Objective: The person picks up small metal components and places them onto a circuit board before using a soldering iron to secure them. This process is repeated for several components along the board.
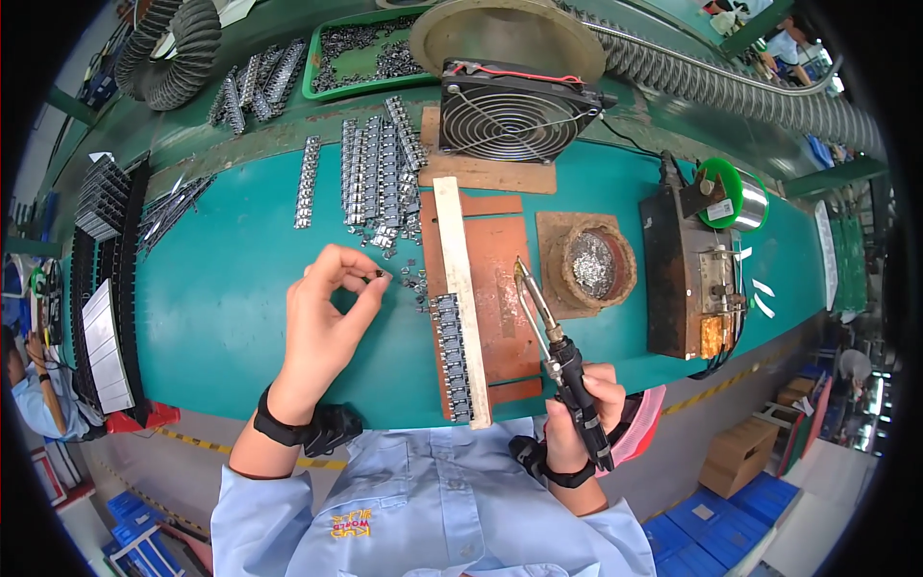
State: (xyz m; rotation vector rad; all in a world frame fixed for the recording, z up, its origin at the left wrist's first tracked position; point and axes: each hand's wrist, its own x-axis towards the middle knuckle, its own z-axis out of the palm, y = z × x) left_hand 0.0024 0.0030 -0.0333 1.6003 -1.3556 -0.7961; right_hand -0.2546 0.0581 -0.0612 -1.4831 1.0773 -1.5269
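Thumb and forefinger of my left hand [332,306] are closed in a pinch on a small dark component [378,275], mostly hidden by the fingertips. My right hand [588,409] grips a soldering iron [569,370] by its black handle. A thin metal tube runs along the iron's shaft, and its tip points up over a reddish-brown board [505,288]. Across that board lies a pale wooden strip [459,288]. Along the strip's left edge sits a row of small circuit boards [450,356]. Loose small parts [413,281] are scattered between my left hand and the board.
Behind stand strips of circuit boards [370,173] and a black fan [514,115]. To the right are a round pot [586,264] of silvery bits, a metal control box [678,279] and a green-rimmed solder wire spool [735,195]. A green tray [317,87] of parts is at the back.
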